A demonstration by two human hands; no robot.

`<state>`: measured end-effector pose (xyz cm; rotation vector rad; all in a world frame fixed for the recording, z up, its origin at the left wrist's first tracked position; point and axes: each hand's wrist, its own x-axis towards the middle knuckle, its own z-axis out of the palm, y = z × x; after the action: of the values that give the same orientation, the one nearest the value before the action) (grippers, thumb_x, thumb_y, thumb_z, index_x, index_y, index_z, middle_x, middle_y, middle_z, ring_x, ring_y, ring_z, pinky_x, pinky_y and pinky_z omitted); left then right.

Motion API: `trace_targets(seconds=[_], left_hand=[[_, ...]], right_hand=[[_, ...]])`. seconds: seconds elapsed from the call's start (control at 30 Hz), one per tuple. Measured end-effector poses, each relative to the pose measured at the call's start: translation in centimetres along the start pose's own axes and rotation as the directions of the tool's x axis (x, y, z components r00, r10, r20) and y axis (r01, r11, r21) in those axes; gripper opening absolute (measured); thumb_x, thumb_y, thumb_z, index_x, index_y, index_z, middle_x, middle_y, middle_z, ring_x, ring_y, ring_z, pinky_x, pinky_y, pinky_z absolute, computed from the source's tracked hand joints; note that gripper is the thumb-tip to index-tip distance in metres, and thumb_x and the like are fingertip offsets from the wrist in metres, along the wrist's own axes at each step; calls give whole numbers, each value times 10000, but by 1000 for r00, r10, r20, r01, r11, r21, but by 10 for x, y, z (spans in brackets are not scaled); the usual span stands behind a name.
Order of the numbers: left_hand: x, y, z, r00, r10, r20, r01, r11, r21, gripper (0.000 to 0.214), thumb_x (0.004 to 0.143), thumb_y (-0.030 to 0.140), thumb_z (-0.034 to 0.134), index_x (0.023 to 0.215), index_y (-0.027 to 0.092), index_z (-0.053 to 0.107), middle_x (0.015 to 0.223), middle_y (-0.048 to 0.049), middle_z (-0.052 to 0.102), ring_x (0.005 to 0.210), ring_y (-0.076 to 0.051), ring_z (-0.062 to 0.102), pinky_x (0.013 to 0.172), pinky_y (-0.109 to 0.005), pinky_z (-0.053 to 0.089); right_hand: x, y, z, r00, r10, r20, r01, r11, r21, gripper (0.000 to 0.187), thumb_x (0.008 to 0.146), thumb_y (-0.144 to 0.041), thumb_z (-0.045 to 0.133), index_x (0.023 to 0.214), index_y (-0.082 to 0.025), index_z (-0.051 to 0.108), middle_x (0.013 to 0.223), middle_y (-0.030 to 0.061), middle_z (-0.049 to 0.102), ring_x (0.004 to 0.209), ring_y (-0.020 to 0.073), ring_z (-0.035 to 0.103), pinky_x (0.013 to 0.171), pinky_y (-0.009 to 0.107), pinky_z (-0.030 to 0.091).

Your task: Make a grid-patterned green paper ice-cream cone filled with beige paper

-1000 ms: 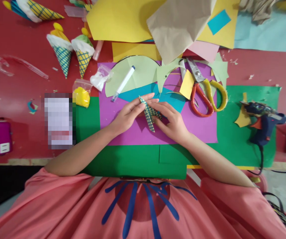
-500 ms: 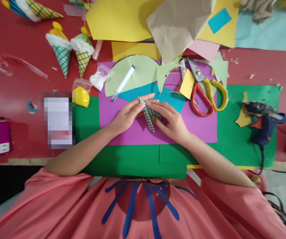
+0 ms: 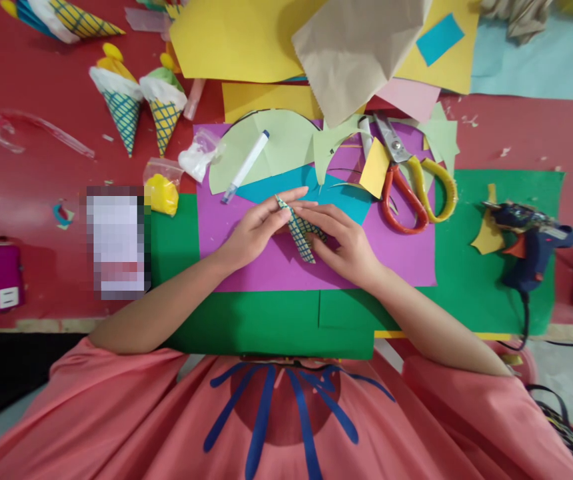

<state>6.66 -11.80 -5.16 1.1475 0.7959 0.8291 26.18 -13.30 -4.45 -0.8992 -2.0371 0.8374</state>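
A small paper cone [image 3: 300, 239] with a blue grid pattern sits between both my hands over a purple sheet [image 3: 266, 267]. My left hand [image 3: 256, 230] pinches the cone's upper left edge with its fingers stretched along it. My right hand [image 3: 344, 243] presses on the cone's right side, fingers curled over it. The cone's tip points toward me. Part of the cone is hidden under my right fingers.
Red-and-yellow scissors [image 3: 409, 180] and a white marker [image 3: 246, 165] lie beyond my hands. A blue glue gun [image 3: 531, 250] rests on the green sheet [image 3: 466, 280] at the right. Finished paper cones [image 3: 125, 110] lie at the far left, yellow sheets [image 3: 246, 40] at the back.
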Motion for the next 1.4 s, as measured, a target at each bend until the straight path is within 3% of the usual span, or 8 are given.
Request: trace_targets(seconds=[0.43,0.67,0.8,0.93,1.07,1.2,1.4], left_hand=[[0,-2,-2,999,-28,-35,28,1000,10,426,920,377,561,1329,257,555,1355,-46,596,1315,-238,507,1141,-401,392],[0,-2,-2,995,-60,-80,56,997,-51,352,910,371,576,1237,241,605,1317,-51,621,1239,-229,575,1015,-360,515],[2,-2,-1,991,-73,-110,63,994,-94,301,904,379,582,1168,237,615,1226,-45,675,1162,-230,629,927,-364,559],[4,1,1,984,-61,-168,43,993,-107,266,897,373,580,1109,217,616,1140,-49,708,1122,-227,651,926,-383,551],[6,3,1,965,-7,-260,-8,998,-56,232,896,361,557,1069,215,604,1129,-40,706,1096,-206,657,917,-367,549],[6,3,-1,937,50,-345,-59,998,-16,208,897,367,543,1045,228,591,1159,-24,694,1102,-183,649,924,-334,540],[1,1,4,936,170,-308,-142,984,112,255,918,449,534,1070,248,575,1229,-31,655,1159,-201,616,975,-371,506]], right_hand=[[2,-1,-2,1000,-7,-5,7,1000,10,403,918,-139,486,1309,-200,558,1266,107,638,1214,201,581,1000,381,506],[2,-2,-6,998,57,-22,-56,998,23,348,930,-225,511,1273,-218,568,1220,84,657,1148,208,602,948,392,523],[2,-3,-9,986,121,-117,-118,993,33,275,916,-264,551,1182,-211,593,1096,73,666,1028,195,618,833,343,537],[2,-6,-11,939,251,-237,-233,967,102,91,911,-273,558,934,-198,605,857,23,634,754,133,588,662,276,496],[2,-9,-12,874,460,-159,-414,874,256,273,944,-347,510,744,-179,591,637,-18,577,529,79,502,518,238,407],[5,-10,-13,823,567,-33,-502,753,425,321,924,-412,539,747,-159,626,567,-30,569,446,57,480,454,214,373],[9,-12,-8,728,643,238,-602,435,669,331,822,-443,679,706,-159,557,534,-50,574,340,34,458,329,178,295]])
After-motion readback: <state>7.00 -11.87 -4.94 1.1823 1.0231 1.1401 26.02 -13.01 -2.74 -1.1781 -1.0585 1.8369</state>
